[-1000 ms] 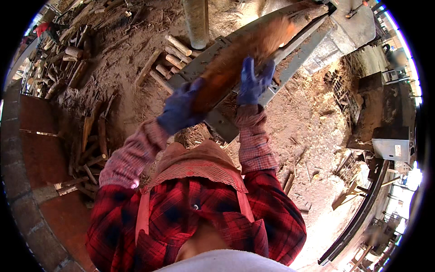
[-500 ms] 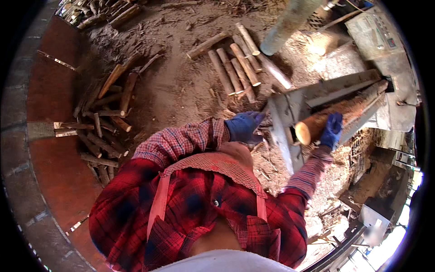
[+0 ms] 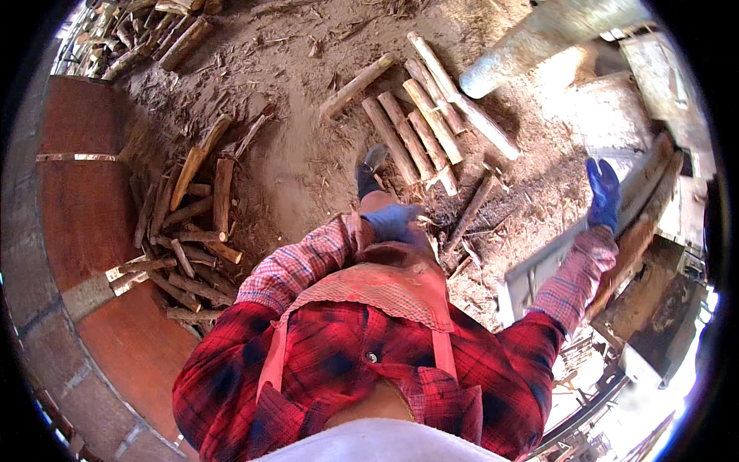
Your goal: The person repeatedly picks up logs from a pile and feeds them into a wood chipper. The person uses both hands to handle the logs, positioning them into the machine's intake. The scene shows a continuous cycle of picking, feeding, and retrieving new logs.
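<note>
My right hand (image 3: 604,194), in a blue glove, is raised with its fingers stretched out and holds nothing. It hovers beside a grey metal trough (image 3: 539,266), in which a long bark-covered log (image 3: 637,240) lies. My sleeve crosses in front of part of the trough and log. My left hand (image 3: 392,223), also gloved in blue, hangs over the front of my red apron (image 3: 385,289). Its fingers are apart and somewhat blurred, with no object seen in them. Several cut logs (image 3: 435,123) lie side by side on the ground ahead of me.
A jumbled log pile (image 3: 192,223) sits at the left, by rust-red panels (image 3: 85,200). More wood (image 3: 158,35) is stacked far left. A thick pale pipe (image 3: 539,46) slants in at the top right. A short dark log (image 3: 471,208) lies near my feet.
My body and view have turned, and the trough with its log now shows farther right. My right hand has come off the log. My left hand has drawn back slightly, and a boot is visible.
</note>
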Demonstrator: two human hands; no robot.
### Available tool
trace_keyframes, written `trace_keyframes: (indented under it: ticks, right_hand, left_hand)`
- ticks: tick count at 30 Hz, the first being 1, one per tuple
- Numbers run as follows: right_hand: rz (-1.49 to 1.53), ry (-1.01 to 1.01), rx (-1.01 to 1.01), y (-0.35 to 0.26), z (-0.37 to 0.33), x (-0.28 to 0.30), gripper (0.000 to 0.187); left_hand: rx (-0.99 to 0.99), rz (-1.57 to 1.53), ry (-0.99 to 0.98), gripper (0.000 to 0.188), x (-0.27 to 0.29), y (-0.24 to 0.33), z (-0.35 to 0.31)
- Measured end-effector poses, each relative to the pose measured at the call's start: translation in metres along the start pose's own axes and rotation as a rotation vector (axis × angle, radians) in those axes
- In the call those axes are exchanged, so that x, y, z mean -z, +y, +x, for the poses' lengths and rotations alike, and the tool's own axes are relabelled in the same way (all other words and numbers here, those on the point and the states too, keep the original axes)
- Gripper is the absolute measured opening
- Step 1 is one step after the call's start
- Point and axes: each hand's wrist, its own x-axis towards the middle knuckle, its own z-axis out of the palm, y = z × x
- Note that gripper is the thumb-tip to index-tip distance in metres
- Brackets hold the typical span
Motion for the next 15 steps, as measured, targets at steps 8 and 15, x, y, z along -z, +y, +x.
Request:
trace_keyframes:
  ticks: [8, 15]
  right_hand:
    - [0.148, -0.51, -0.389, 0.122, 0.129, -0.37, 0.063]
    - [-0.114, -0.487, -0.57, 0.188, 0.177, -0.613, 0.093]
  left_hand:
    - [0.323, 0.157, -0.165, 0.024, 0.164, -0.289, 0.043]
    - [1.032, -0.068, -0.026, 0.072, 0.233, -0.471, 0.102]
